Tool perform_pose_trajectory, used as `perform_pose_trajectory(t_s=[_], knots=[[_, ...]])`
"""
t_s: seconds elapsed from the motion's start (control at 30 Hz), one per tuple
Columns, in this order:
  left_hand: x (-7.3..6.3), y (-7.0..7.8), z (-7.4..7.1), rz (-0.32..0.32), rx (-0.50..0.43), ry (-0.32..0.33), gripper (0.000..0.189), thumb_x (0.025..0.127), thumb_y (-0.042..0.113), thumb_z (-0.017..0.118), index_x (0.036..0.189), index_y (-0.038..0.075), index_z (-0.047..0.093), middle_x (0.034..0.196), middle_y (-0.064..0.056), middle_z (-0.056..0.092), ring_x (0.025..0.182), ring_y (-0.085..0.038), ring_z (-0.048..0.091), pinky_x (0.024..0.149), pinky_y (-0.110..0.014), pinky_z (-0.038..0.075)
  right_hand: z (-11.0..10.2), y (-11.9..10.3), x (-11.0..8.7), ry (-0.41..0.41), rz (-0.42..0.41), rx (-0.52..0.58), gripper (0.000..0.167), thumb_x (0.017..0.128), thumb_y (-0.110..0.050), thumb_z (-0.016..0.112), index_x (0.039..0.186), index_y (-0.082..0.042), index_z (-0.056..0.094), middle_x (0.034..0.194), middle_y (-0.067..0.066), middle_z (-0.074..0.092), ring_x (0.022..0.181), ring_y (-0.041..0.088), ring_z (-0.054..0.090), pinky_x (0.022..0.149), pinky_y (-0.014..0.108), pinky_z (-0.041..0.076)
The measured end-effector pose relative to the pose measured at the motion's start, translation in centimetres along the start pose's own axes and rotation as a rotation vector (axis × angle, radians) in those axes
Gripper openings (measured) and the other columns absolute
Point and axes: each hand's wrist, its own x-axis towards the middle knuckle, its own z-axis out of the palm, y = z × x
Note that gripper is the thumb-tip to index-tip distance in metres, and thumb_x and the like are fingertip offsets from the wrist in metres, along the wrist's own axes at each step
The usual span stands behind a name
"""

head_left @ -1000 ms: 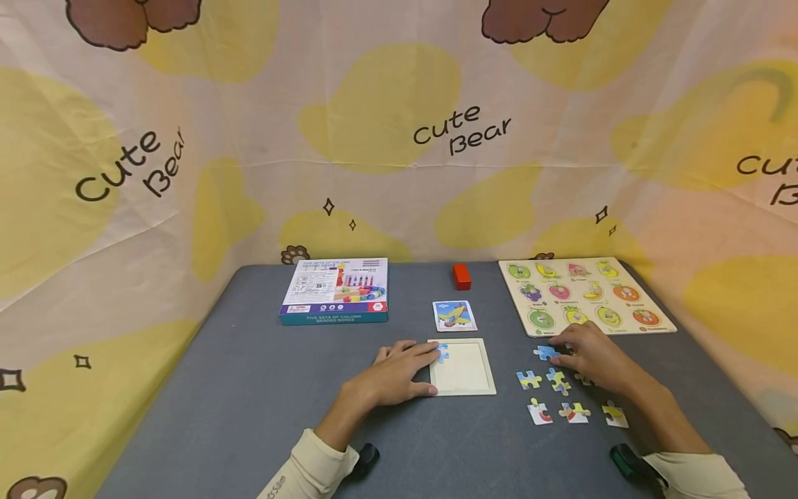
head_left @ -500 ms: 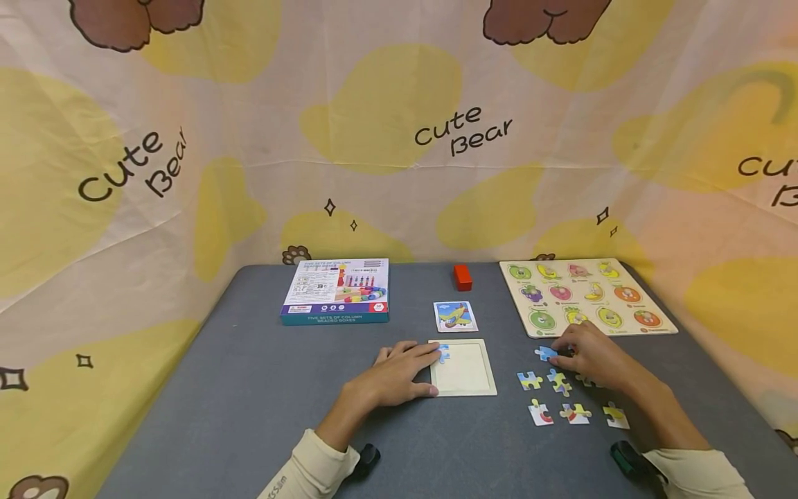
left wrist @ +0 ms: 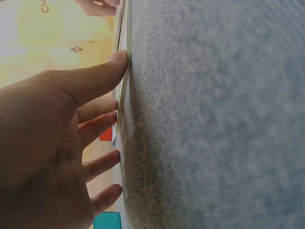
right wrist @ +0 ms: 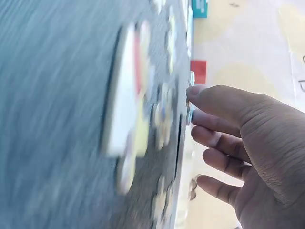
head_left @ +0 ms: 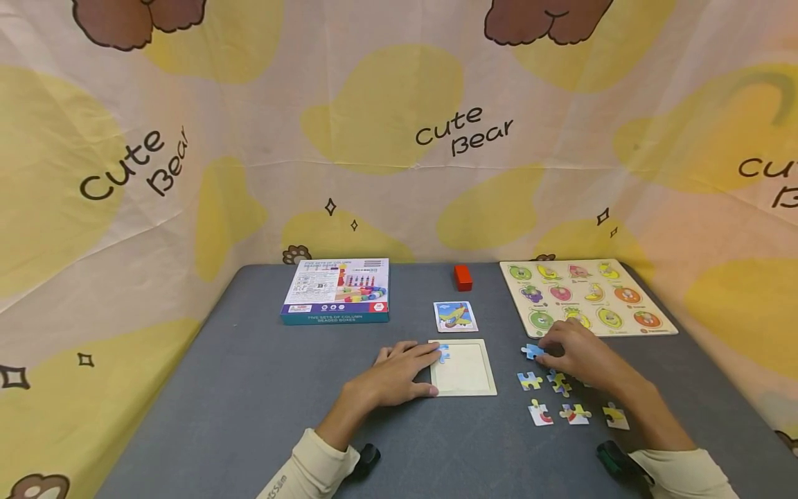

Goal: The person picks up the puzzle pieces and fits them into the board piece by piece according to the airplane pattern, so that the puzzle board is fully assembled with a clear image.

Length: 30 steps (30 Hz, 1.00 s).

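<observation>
My left hand (head_left: 397, 375) rests on the left side of a cream puzzle tray (head_left: 469, 373), fingers spread at the upper corner and thumb at the lower one. In the left wrist view the thumb (left wrist: 102, 78) touches the tray's edge. A blue jigsaw piece (head_left: 444, 355) lies inside the tray's upper left corner, partly under the fingertips. My right hand (head_left: 581, 353) pinches another blue jigsaw piece (head_left: 531, 351) between thumb and index finger, to the right of the tray. In the right wrist view that piece shows edge-on, and the other fingers (right wrist: 221, 162) are apart from it.
Several loose jigsaw pieces (head_left: 540, 413) lie below the right hand. Behind the tray are a picture card (head_left: 455, 317) and a red block (head_left: 463, 278). A flat box (head_left: 333, 291) lies back left, a fruit board (head_left: 586, 294) back right. Fabric walls surround the grey table (head_left: 262, 388).
My right hand has moved a little left, bringing the blue jigsaw piece with it toward the tray. The left hand stays on the tray.
</observation>
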Motion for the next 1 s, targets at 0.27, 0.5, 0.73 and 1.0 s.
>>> perform_pose_trajectory(t_s=[0.27,0.5,0.73,1.0], knots=[[-0.1,-0.1,0.0,0.002,0.003,0.0,0.069,0.103,0.043,0.068,0.163,0.019,0.045,0.172,0.005,0.036,0.156,-0.03,0.032,0.114,-0.058,0.029,0.5,-2.3,1.7,-0.015,-0.034,0.004,0.018,0.091,-0.029,0.084,0.1,-0.014,0.082,0.102,-0.001,0.068,0.102,0.025,0.06,0.092,0.053,0.05],[-0.1,0.0,-0.1,0.003,-0.001,-0.003,0.068,0.104,0.043,0.067,0.163,0.019,0.044,0.172,0.004,0.036,0.157,-0.031,0.031,0.115,-0.059,0.028,1.1,-4.4,3.0,-0.029,-0.043,0.023,0.021,0.093,-0.031,0.083,0.104,-0.013,0.082,0.102,-0.002,0.067,0.102,0.023,0.059,0.09,0.049,0.051],[-0.2,0.2,-0.1,-0.007,-0.005,-0.005,0.068,0.104,0.043,0.067,0.163,0.019,0.045,0.172,0.004,0.036,0.157,-0.031,0.03,0.115,-0.059,0.028,2.0,-6.1,4.5,-0.015,-0.102,0.015,0.021,0.091,-0.028,0.085,0.102,-0.01,0.083,0.095,-0.004,0.063,0.093,0.016,0.054,0.082,0.039,0.049],[-0.2,0.3,-0.2,-0.014,-0.007,-0.006,0.068,0.104,0.043,0.067,0.163,0.019,0.045,0.172,0.004,0.036,0.157,-0.031,0.03,0.114,-0.059,0.028,3.3,-7.7,5.8,-0.013,-0.143,-0.008,0.021,0.091,-0.027,0.085,0.103,-0.01,0.083,0.095,-0.002,0.066,0.092,0.016,0.053,0.083,0.039,0.05]])
